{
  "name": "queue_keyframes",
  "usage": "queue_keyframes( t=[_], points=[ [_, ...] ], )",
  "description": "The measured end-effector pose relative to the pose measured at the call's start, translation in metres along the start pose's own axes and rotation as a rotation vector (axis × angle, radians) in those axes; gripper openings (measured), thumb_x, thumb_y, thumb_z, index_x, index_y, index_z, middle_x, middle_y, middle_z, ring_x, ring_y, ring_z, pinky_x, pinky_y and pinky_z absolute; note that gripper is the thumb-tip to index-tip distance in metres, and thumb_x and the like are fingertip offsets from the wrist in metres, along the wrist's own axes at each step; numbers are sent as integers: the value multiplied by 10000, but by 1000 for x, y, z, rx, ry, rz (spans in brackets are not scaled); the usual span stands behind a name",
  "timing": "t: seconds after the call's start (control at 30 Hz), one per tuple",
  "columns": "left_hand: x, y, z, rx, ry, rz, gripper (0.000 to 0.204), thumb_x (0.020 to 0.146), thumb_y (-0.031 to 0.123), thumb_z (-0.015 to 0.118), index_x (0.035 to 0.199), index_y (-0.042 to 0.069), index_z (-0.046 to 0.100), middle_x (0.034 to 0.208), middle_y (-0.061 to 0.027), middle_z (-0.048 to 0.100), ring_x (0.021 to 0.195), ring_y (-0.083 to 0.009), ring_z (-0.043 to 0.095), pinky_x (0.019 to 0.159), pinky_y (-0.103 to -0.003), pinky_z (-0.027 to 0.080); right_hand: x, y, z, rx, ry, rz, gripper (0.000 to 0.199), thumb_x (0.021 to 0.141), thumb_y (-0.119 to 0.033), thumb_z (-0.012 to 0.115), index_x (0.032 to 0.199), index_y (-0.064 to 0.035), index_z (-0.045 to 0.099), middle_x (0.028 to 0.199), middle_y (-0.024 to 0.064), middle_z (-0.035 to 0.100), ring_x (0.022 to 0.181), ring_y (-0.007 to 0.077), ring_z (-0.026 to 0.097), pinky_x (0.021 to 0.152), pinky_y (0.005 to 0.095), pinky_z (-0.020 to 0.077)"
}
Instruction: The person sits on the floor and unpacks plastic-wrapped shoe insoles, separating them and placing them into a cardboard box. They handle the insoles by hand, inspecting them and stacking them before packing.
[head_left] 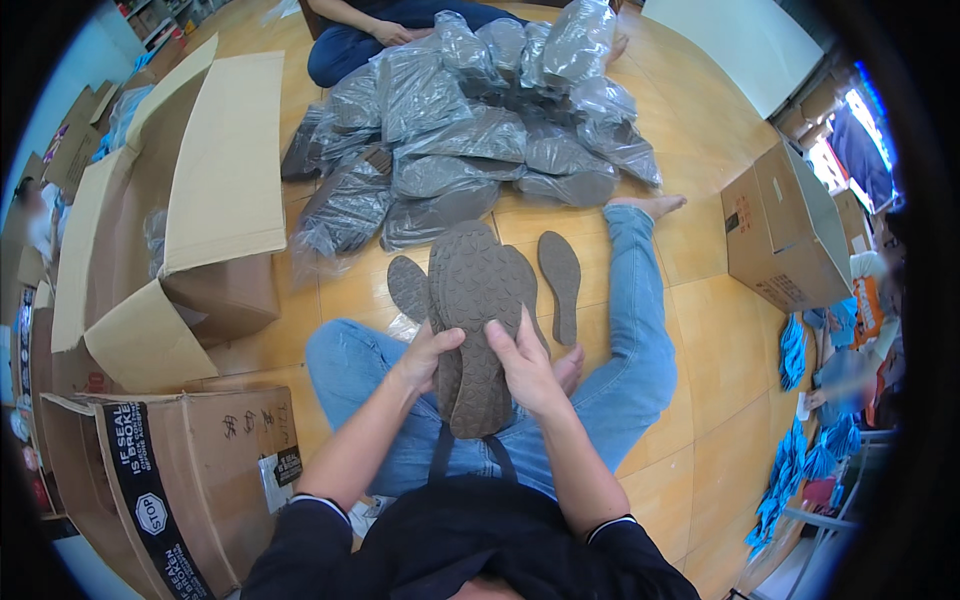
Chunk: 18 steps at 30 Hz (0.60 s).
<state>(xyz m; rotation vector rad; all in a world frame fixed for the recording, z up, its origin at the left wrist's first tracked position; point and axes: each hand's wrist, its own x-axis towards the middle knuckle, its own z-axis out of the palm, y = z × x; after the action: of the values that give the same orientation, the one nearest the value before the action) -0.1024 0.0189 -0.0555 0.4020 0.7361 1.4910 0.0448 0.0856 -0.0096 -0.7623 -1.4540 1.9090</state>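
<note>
I sit on a wooden floor in blue jeans with a stack of dark brown shoe soles [478,310] held upright over my lap. My left hand [428,355] grips the stack's left edge. On the right edge my right hand [525,365] holds it, the thumb lying across the front sole. Two single soles, one [407,287] to the left and one [561,275] to the right, lie flat on the floor just beyond the stack. Farther out is a heap of clear plastic bags [470,130] filled with more soles.
An open cardboard box [200,200] stands at the left and a taped one [170,480] at lower left. A closed box [785,235] sits at the right near blue items [800,450]. Another person [370,30] sits beyond the heap.
</note>
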Motion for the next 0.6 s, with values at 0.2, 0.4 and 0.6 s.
queue_keyframes(
  t=[0.2, 0.4, 0.6],
  points=[
    [25, 12, -52, 15, -18, -68, 665, 779, 256, 717, 1321, 3, 426, 1206, -143, 577, 1089, -259, 596, 926, -399, 507, 35, 32, 0, -137, 78, 50, 447, 928, -188, 621, 1284, 36, 470, 1216, 119, 583, 1117, 171, 536, 969, 306, 410],
    [30, 6, -70, -118, 65, 27, 561, 801, 207, 696, 1279, 21, 469, 1138, -123, 606, 1023, -231, 623, 870, -379, 530, 46, 53, -18, 61, 416, -85, 497, 943, -84, 552, 1396, -5, 365, 1393, 155, 408, 1225, 198, 457, 1017, 315, 387],
    [40, 7, -68, -72, 123, 47, 484, 822, 220, 692, 1232, 52, 497, 1047, -65, 618, 905, -155, 621, 702, -294, 532, 54, 37, -5, -707, 319, -135, 292, 892, -159, 631, 1121, 21, 628, 1127, 150, 580, 1052, 285, 573, 925, 346, 436]
  ],
)
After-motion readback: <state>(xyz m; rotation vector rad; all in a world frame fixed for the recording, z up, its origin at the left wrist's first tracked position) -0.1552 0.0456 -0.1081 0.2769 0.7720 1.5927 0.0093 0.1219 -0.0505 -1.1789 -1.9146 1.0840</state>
